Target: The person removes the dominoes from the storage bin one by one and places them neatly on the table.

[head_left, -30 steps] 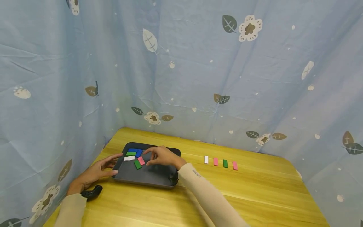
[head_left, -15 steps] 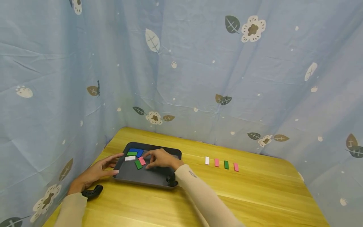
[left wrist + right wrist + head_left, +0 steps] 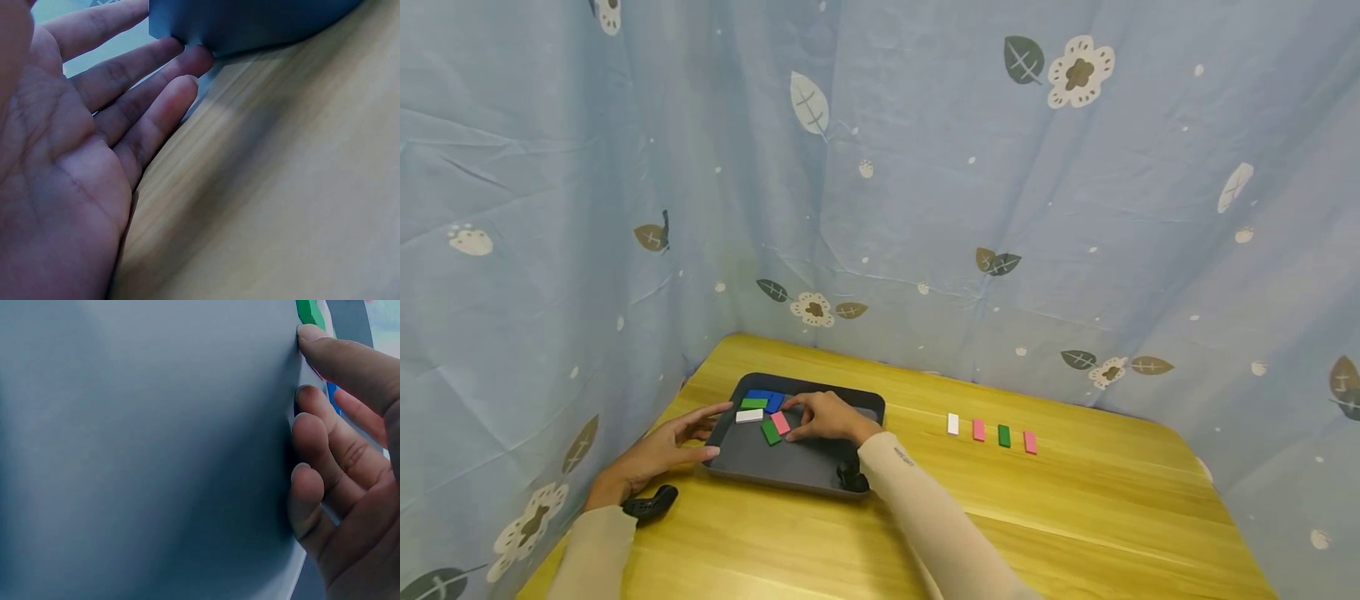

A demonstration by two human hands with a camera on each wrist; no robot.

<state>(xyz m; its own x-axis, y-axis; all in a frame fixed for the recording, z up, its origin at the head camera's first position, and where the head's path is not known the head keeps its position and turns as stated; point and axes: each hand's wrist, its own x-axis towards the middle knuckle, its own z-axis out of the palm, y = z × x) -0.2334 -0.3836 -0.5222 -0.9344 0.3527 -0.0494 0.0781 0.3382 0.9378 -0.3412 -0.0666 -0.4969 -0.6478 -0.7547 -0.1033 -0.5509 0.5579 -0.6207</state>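
Observation:
A dark grey tray [image 3: 820,479] holds several small rectangular blocks. Among them are a pink block [image 3: 780,423], a green block [image 3: 771,432] against it, a white block [image 3: 749,416], a second green block [image 3: 754,404] and blue blocks [image 3: 775,403]. My right hand [image 3: 826,417] is low inside the tray, thumb and index finger apart beside the pink block; contact with it is unclear. In the right wrist view the thumb's tip lies close to a green block [image 3: 310,314]. At the tray's left side, my left hand [image 3: 655,450] touches the outer wall with extended fingers.
Right of the tray, a spaced row stands on the yellow wooden table [image 3: 1075,500]: a white block [image 3: 952,424], a pink block [image 3: 978,430], a green block [image 3: 1003,436] and another pink block [image 3: 1030,442]. Blue patterned curtains [image 3: 910,208] border the table.
My right hand has shifted slightly left toward the pink block, its thumb now nearer to it. The blocks and my left hand keep their places; the head view has turned a little.

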